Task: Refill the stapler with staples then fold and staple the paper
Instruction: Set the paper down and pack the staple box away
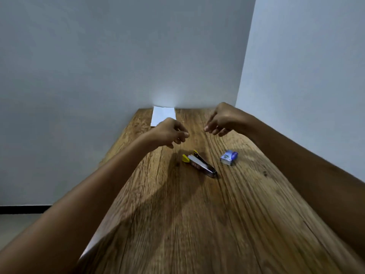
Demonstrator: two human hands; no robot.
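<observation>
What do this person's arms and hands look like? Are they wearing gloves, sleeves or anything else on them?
Both arms are bare as far as the picture shows: no sleeves in view. The left hand and the right hand wear no gloves. I can see no watch or bracelet. The picture is too blurred to tell whether any finger carries a ring.

Both forearms bare, no sleeves; left hand (168, 133), right hand (223, 119)

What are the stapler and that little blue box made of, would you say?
The stapler looks like shiny metal, going by the glint along its body, with yellow parts that seem to be plastic. The little blue box is probably printed cardboard: matte, with sharp folded edges.
</observation>
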